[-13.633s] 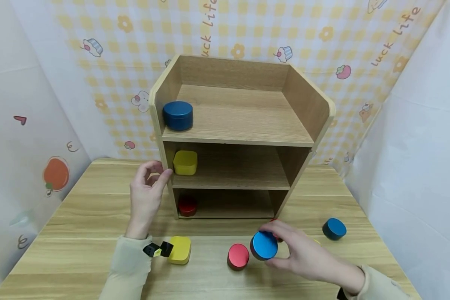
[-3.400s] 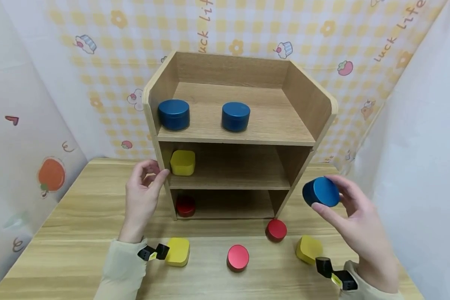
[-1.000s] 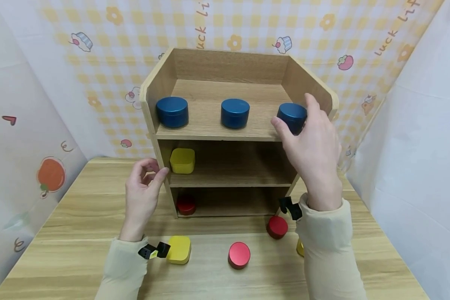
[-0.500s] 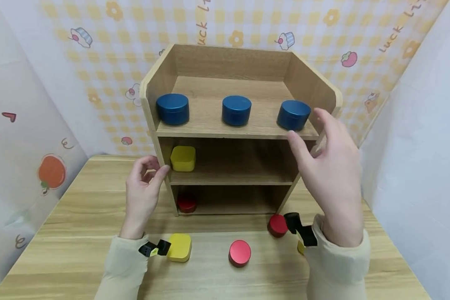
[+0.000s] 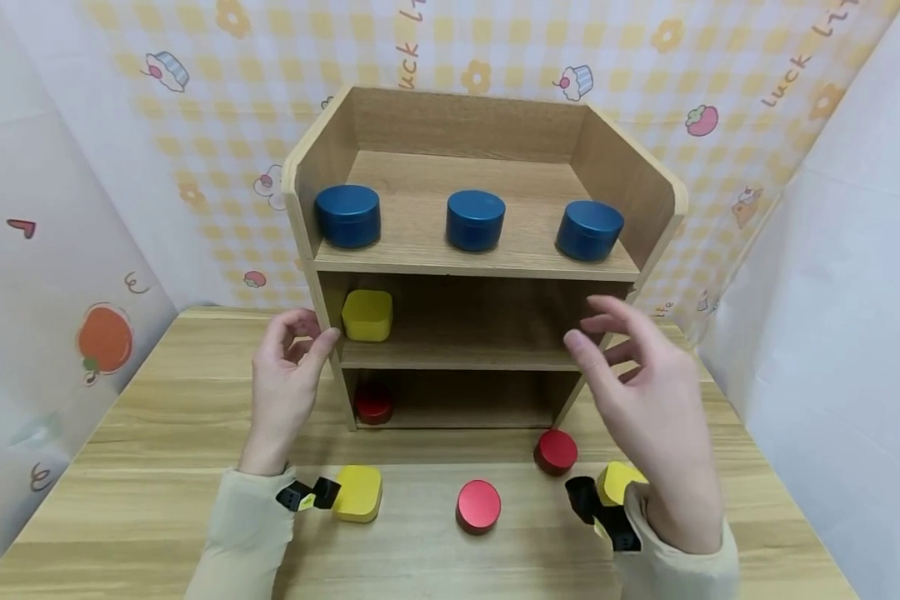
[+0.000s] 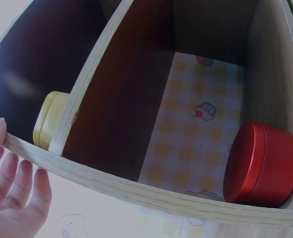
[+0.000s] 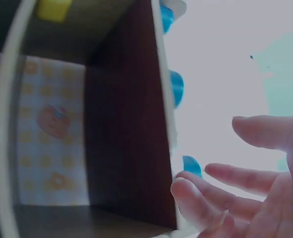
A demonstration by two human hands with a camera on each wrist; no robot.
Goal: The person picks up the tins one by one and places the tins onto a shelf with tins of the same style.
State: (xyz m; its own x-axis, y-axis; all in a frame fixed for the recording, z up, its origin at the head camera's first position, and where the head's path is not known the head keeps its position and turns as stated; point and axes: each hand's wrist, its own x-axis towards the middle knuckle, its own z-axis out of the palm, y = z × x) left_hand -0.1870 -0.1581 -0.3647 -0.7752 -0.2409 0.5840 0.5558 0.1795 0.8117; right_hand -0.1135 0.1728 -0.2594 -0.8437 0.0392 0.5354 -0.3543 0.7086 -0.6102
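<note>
My left hand holds the left side panel of a three-tier wooden shelf, thumb at its front edge and fingers along the outside. My right hand holds nothing; thumb and fingers are spread apart before the shelf's right side. On the top tier stand three blue round tins: a left one, a middle one and a right one. A yellow square tin sits at the left of the middle tier, and a red round tin at the left of the bottom tier.
Two red round tins lie on the wooden table, one at front centre, another near the shelf's right foot. One yellow tin is beside my left wrist; a second yellow tin is partly hidden by my right wrist camera.
My right hand has let go of the third blue tin on the top tier's right and moved down, away from it. The left hand stays at the side panel.
</note>
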